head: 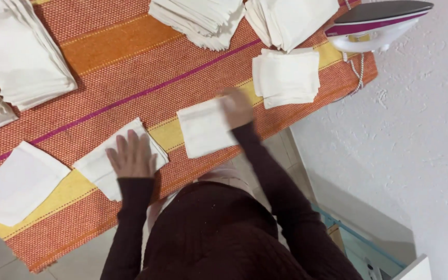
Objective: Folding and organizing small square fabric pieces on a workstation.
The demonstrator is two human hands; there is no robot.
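Note:
My left hand (pixel 130 154) lies flat, fingers spread, on a folded white cloth (pixel 99 166) near the front edge of the orange striped mat (pixel 130 67). My right hand (pixel 237 106), blurred by motion, rests on the upper right corner of another folded white cloth (pixel 203 129). Whether its fingers pinch that cloth is unclear. Both arms wear dark brown sleeves.
A small stack of folded cloths (pixel 286 77) sits just beyond my right hand. Larger stacks (pixel 22 52) (pixel 203 18) (pixel 291 18) line the mat's far side. One flat cloth (pixel 19 184) lies at the left. A white and magenta iron (pixel 377 23) stands at the mat's right end, beside a white wall.

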